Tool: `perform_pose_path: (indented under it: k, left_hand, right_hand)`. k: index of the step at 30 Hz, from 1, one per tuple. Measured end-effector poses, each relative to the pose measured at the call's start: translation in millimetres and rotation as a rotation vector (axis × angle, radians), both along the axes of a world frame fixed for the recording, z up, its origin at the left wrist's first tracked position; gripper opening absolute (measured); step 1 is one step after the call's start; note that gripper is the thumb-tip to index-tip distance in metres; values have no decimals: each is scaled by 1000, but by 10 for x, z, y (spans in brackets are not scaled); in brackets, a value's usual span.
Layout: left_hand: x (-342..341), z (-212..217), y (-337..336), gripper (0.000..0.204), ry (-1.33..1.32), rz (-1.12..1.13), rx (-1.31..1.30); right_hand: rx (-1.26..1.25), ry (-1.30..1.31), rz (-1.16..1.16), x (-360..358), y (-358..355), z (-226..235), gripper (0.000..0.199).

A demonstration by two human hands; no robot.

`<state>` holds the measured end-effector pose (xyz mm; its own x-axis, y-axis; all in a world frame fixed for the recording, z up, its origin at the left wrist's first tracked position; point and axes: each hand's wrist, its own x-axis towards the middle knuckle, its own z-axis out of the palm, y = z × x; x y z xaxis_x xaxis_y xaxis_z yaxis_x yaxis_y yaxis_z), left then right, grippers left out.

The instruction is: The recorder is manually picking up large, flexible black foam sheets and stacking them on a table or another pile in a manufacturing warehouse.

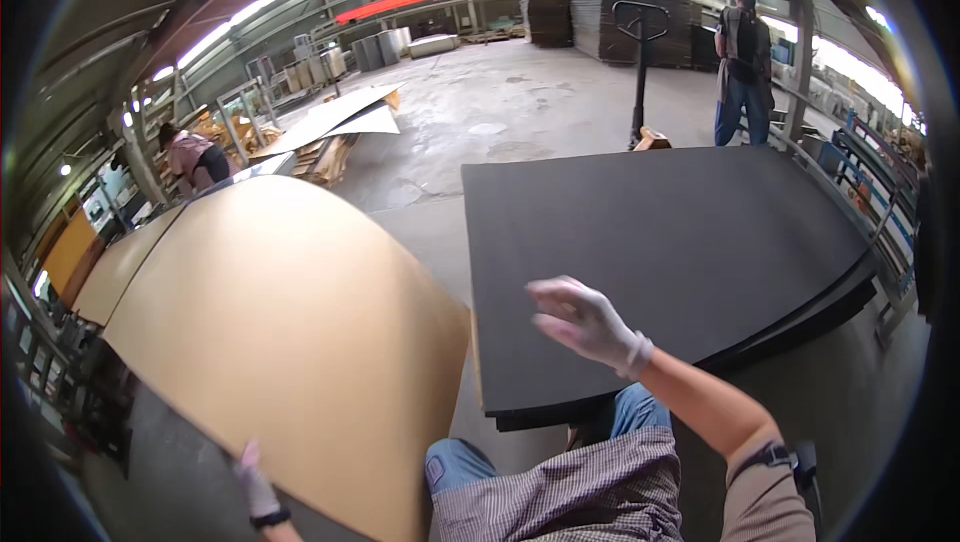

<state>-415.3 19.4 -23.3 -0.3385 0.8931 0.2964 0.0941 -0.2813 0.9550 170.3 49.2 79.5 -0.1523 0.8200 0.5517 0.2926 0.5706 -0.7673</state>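
Observation:
A large tan sheet [290,312] spreads across the left side, its surface bowed and its right edge dipping. At its near left edge, my left hand [257,487], in a pale glove, grips the rim with the thumb on top and the fingers hidden beneath. To the right lies a stack of black sheets [640,242] with a smooth dark top. Over the near left part of that stack my gloved right hand [585,322] hovers with its fingers apart, slightly blurred, holding nothing. Whether it touches the black surface I cannot tell.
Behind the black stack stands a pallet jack handle [640,72]. One person [743,67] stands at the far right; another person [195,157] bends at the far left. Pale sheets [335,122] lie on a pile beyond the tan sheet. Metal railings [850,192] run along the right.

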Motion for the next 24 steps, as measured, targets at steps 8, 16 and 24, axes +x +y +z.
perform_pose_path:
  k: [8, 16, 24]
  left_hand:
    - [3397, 1420, 180, 52, 958, -745, 741]
    - [4168, 1252, -408, 80, 1241, -928, 336]
    - [3940, 79, -490, 60, 1384, -757, 382]
  right_hand:
    - [1247, -1126, -154, -2366, -183, 2566, 33]
    - [741, -1254, -898, 187, 74, 4081, 33]
    - [-39, 56, -886, 4338, -1279, -204, 54]
